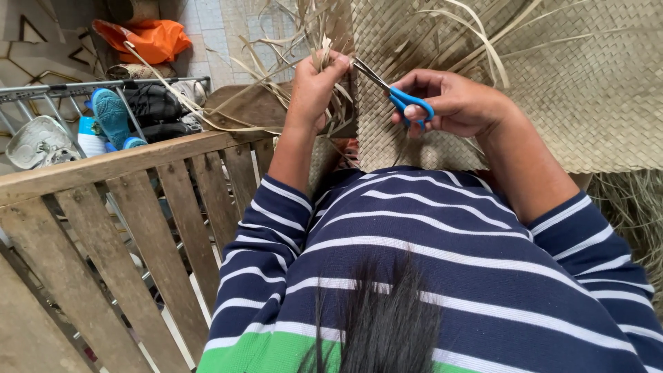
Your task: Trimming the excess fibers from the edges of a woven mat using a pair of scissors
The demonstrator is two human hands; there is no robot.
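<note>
A large woven straw mat [573, 90] spreads across the top right, with loose strips sticking out along its left edge. My left hand [314, 86] is closed around a bunch of those loose straw strips [324, 55] at the mat's edge. My right hand [456, 103] holds blue-handled scissors [397, 93], whose metal blades point left and up toward the bunch, close to my left fingers. My navy striped sleeves and shirt fill the lower frame.
A wooden slatted rail [138, 207] runs along the left. Behind it a metal rack [69, 90] carries several shoes, and an orange bag [148, 38] lies on the tiled floor. More loose straw [628, 200] hangs at the right edge.
</note>
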